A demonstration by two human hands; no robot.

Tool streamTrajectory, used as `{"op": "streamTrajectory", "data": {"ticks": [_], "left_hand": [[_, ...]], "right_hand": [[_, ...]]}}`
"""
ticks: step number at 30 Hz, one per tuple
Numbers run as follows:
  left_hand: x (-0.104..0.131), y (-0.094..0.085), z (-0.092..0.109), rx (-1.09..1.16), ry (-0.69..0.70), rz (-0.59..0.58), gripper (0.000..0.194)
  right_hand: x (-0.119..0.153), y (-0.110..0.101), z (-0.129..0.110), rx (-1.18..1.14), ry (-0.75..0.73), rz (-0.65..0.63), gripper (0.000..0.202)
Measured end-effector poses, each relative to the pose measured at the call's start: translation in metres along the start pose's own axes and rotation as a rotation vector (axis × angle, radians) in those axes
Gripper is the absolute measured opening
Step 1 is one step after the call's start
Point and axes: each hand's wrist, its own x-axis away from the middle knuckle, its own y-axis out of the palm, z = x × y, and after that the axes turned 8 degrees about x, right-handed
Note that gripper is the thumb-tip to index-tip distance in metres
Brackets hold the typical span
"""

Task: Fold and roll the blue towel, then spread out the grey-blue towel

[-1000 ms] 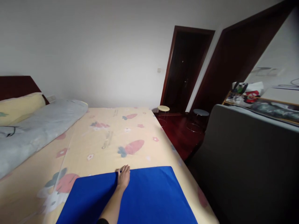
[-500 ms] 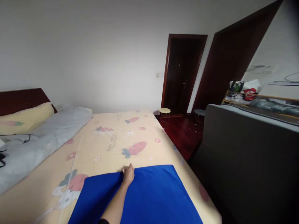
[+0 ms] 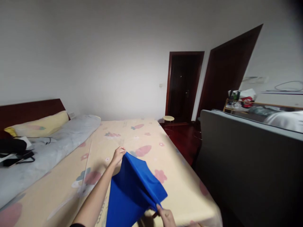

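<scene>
A plain blue cloth [image 3: 129, 186] is lifted partly off the bed and hangs in folds between my two hands. With its fingers pinched on the upper far corner, my left hand [image 3: 118, 155] holds the cloth up above the sheet. My right hand [image 3: 165, 217], low in the picture, grips the near edge with thumb and fingers. Some of the cloth on the left drops out of the bottom of the view. Beneath it lies the cream bed sheet [image 3: 184, 189] with carrot and flower prints.
A grey quilt [image 3: 68, 135] and a yellow pillow [image 3: 47, 124] lie along the left by the headboard [image 3: 33, 107]. Dark devices with cables [image 3: 17, 154] rest on the quilt. A dark grey panel [image 3: 236, 167] stands right of the bed. A round stool [image 3: 168, 118] is near the doorway.
The blue cloth lay flat with one hand at its far edge; now it is raised and folded over itself between both hands. The right hand has come into view. The camera view has shifted.
</scene>
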Motion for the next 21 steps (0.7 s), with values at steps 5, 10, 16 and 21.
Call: {"op": "streamTrajectory", "data": {"ticks": [5,10,16,21], "left_hand": [[0.022,-0.046,0.044,0.254,0.057,0.016,0.034],[0.043,-0.072,0.083,0.41,0.057,0.043,0.036],[0.067,-0.091,0.107,0.559,0.027,-0.016,0.045],[0.082,-0.092,0.102,0.666,-0.053,-0.069,0.044]], "right_hand": [[-0.029,-0.076,-0.077,0.121,-0.265,0.072,0.057],[-0.043,-0.12,-0.134,0.284,-0.378,0.128,0.049],[-0.06,-0.142,-0.166,0.087,-0.381,0.183,0.042],[-0.069,-0.138,-0.178,-0.107,-0.326,0.256,0.042]]}}
